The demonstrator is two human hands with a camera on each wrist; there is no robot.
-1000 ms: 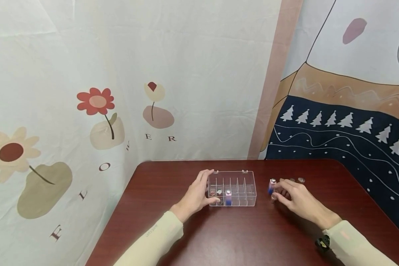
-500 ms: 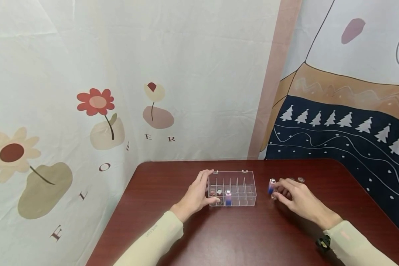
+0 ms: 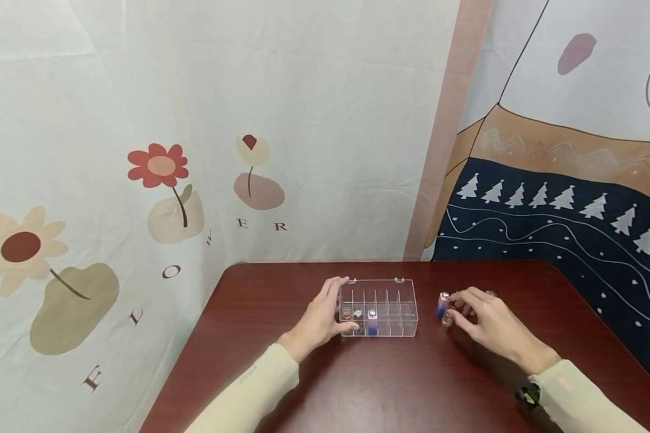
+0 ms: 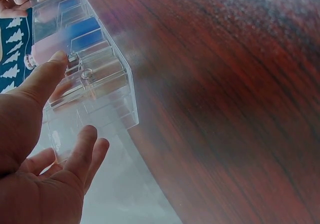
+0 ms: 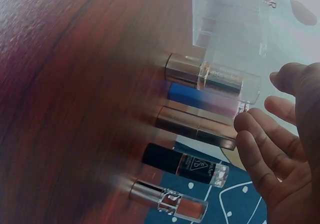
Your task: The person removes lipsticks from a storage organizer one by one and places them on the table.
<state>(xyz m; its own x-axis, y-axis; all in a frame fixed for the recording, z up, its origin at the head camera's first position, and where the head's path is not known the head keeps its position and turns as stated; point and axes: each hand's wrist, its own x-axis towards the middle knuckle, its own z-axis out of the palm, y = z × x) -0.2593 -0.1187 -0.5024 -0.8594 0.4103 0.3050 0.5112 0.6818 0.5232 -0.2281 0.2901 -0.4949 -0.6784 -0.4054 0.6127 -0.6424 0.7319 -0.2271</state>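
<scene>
My left hand grips the left end of a clear compartment box, thumb at the front and fingers toward the back. Inside stand lipsticks on the left side, including a pink-and-blue lipstick. To the right of the box, my right hand hovers over upright lipsticks with thumb and fingers apart. Nearest its fingertips in the right wrist view are a gold lipstick with a clear cap, another pink-and-blue lipstick and a plain gold lipstick. Nothing plainly sits between those fingers.
A black lipstick and a silver lipstick with a clear orange end stand farther along the row. The dark red table meets printed cloth at its back edge.
My right hand shifts very slightly, and the clear-capped lipstick by its thumb shows a little more. The left hand and the box stay in place.
</scene>
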